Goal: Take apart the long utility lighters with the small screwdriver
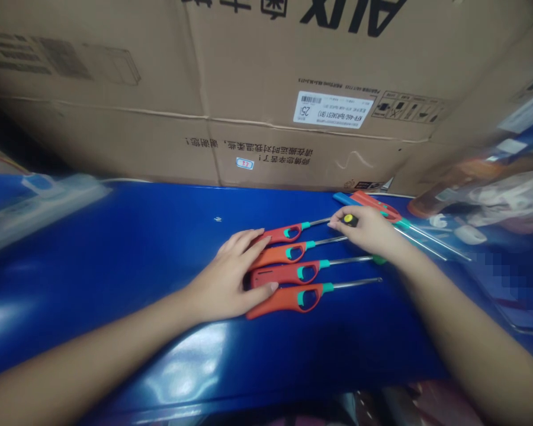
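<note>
Several red and orange long-necked gas lighters lie side by side on the blue table, their metal tubes pointing right. My left hand spans their handle ends, fingers over the upper ones and thumb on the lowest, holding the row together. At the tip of the uppermost lighter, my right hand is closed, thumb and fingers pinched round a black object with a round yellow end. The rest of that object is hidden in the hand. A bit of green shows below the right hand, by a lighter's tip.
More lighters, red and blue, lie behind my right hand. A large cardboard box walls off the back of the blue table. An orange-tinted bottle and plastic bags are at right; a blurred clear plastic thing is at left.
</note>
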